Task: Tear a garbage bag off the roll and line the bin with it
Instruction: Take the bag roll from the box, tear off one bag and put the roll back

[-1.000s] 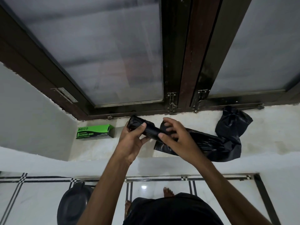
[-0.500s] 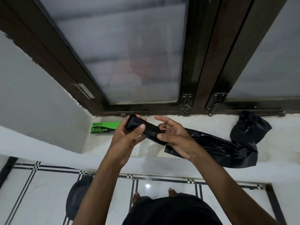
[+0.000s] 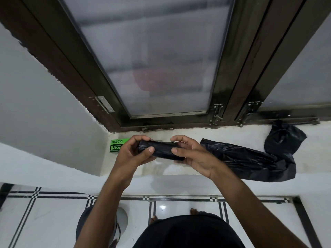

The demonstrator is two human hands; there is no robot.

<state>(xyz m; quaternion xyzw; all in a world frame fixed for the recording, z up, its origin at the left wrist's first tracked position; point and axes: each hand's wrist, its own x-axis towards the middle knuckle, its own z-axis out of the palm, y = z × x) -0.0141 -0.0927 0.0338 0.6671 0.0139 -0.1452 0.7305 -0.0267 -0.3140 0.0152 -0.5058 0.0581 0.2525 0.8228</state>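
hands now meet over the white stone window sill point(image 3: 179, 169), both on the tight black cylindrical roll of plastic garbage bags point(image 3: 161, 150), which is held lengthwise, lifted just clear of the sill. left hand point(image 3: 131, 156) wraps the roll's left end, thumb on the near face, fingers curled over the top; right hand point(image 3: 195, 155) pinches the right end between thumb and forefinger, other fingers loosely spread behind. change from half a second back: the right hand was open and flat beside the roll, now it has closed onto it, and the roll has swung from tilted to near level. a flattened black plastic bag point(image 3: 250, 162) lies stretched along the sill to the right of the hands, its far end bunched near the dark wooden window frame point(image 3: 231, 90); it looks apart from the roll now, though whether the tear is complete is hidden behind the right hand. judgement: the tearing step is done or nearly so, and the hands seem to be tidying or rewinding the roll. small green cardboard box printed with "garbage bags" point(image 3: 117, 145) sits on the sill just behind the left hand, a likely home for the roll. round dark plastic bin point(image 3: 84, 228) stands on the tiled floor below, mostly hidden by the left forearm, no liner visible in it. lining not yet begun; next need is to free both hands and shake the loose bag open
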